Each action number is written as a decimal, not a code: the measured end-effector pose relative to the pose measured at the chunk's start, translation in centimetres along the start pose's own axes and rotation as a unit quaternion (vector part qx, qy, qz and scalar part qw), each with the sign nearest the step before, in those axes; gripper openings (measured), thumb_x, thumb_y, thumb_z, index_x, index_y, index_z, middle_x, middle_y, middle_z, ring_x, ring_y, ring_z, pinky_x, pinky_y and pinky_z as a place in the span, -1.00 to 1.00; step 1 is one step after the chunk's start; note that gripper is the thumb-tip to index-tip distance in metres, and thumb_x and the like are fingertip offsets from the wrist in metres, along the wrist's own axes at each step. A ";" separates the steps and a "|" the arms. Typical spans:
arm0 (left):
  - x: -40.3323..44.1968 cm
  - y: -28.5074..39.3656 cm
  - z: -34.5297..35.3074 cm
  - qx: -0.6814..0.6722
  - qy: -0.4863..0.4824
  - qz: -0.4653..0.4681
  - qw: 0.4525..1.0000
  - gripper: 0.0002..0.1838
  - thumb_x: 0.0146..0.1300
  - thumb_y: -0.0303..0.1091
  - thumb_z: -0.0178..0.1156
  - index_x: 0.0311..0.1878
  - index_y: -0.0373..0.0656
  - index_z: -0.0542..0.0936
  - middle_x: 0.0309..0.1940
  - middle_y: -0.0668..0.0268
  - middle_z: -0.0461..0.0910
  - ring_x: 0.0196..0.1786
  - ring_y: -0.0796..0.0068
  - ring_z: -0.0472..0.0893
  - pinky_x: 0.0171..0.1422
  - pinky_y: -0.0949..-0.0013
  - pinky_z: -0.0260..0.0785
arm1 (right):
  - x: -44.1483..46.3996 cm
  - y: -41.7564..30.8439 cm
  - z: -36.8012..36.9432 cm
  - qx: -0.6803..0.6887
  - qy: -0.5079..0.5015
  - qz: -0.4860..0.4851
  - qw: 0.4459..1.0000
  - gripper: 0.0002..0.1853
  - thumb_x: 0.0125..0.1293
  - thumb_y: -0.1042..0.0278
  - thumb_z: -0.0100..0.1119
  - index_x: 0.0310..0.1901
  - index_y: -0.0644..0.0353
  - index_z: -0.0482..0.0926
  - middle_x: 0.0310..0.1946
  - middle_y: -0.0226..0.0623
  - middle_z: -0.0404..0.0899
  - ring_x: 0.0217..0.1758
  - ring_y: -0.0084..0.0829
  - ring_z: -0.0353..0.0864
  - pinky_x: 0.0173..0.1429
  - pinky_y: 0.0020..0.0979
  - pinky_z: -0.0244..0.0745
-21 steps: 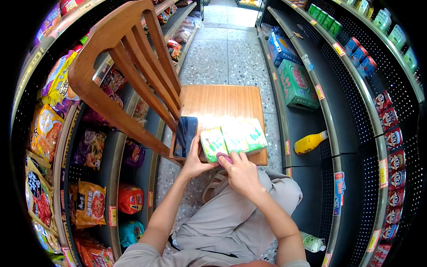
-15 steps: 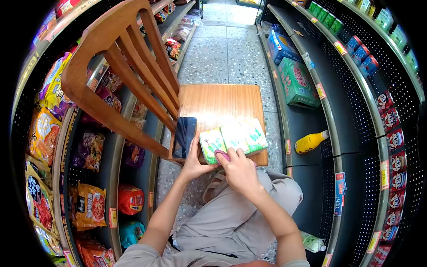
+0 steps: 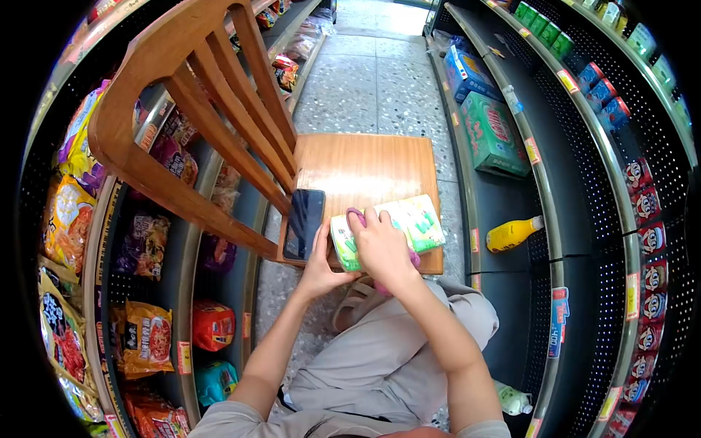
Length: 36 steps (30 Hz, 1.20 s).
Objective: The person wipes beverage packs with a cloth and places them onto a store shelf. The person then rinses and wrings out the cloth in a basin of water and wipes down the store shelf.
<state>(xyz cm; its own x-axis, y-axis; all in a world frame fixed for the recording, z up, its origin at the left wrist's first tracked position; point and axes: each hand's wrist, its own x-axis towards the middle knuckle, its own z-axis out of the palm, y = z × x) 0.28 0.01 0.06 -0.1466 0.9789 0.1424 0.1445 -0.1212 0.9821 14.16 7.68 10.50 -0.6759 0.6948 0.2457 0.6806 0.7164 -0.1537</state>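
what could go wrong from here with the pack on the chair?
The green-and-white pack sits near the seat's front edge; pressing with the right hand and pink cloth might slide it off.
The phone lies right beside the left hand; a slip could knock it.

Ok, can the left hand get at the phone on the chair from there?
Probably yes. The left hand is right beside the phone, whose upper face looks uncovered on the chair seat. It seems to be steadying the wrapped pack, though, so it would likely have to leave that first.
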 end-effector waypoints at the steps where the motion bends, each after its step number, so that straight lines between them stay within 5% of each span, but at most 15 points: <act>1: 0.0 -0.1 0.1 -0.018 0.001 0.000 1.000 0.37 -0.28 -0.39 0.62 0.53 -0.32 -0.14 0.47 0.06 -0.02 0.52 0.20 0.11 0.58 0.22 -0.01 | 0.3 0.1 0.0 -0.002 -0.007 0.002 1.000 -0.61 0.15 0.43 0.13 0.07 0.18 0.55 -0.20 -0.17 0.49 -0.11 -0.16 0.55 -0.29 -0.24 0.63; 8: 0.1 0.2 0.1 -0.028 0.000 0.033 0.999 0.37 -0.24 -0.45 0.60 0.56 -0.21 -0.19 0.46 0.10 0.12 0.50 0.26 0.17 0.56 0.23 0.03 | -0.3 0.1 -0.2 0.010 -0.008 0.011 1.000 -0.62 0.13 0.43 0.16 0.04 0.20 0.57 -0.21 -0.16 0.50 -0.11 -0.15 0.56 -0.23 -0.18 0.63; 36: 0.1 0.1 0.1 -0.059 -0.005 0.012 0.998 0.38 -0.24 -0.42 0.62 0.55 -0.29 -0.20 0.48 0.10 0.00 0.52 0.25 0.12 0.57 0.25 0.00 | -6.3 1.0 -3.1 0.031 -0.005 0.026 0.999 -0.60 0.07 0.51 0.16 0.01 0.17 0.60 -0.25 -0.23 0.47 -0.10 -0.20 0.52 -0.24 -0.26 0.60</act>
<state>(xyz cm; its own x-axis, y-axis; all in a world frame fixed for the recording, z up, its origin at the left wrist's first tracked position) 0.39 0.08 0.13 -0.1340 0.9770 0.1656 0.0311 -0.1629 0.9862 19.97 3.76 11.80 -0.6425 0.7319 0.2271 0.6967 0.6813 -0.2246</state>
